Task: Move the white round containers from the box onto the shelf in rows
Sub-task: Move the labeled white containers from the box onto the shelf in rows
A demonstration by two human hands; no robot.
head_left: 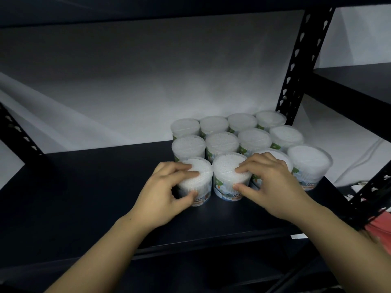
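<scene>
Nearest the camera, two bare forearms reach in over the front edge of the dark shelf (84,197). The left hand (167,191) grips the front-left cotton bud tub (197,182), fingers curled over its lid and thumb pressed against its near side. The right hand (268,182) holds the neighbouring tub (229,176) the same way, fingertips on the lid and thumb against the labelled wall. Both tubs stand upright on the shelf board, just beside each other, and they look to be the newest pair going into the front row; this seems to be the placing or squaring-up step. To the right in that row sit two more tubs, one mostly hidden behind the right hand (279,159) and one at the end (309,166). Behind them stand a middle row (222,142) and a back row (213,123) of four each, close to the black perforated upright (296,66) and the pale wall. The box is not in view. The next move likely calls for letting go without tipping either tub, then starting a fresh column on the bare board to the left.
</scene>
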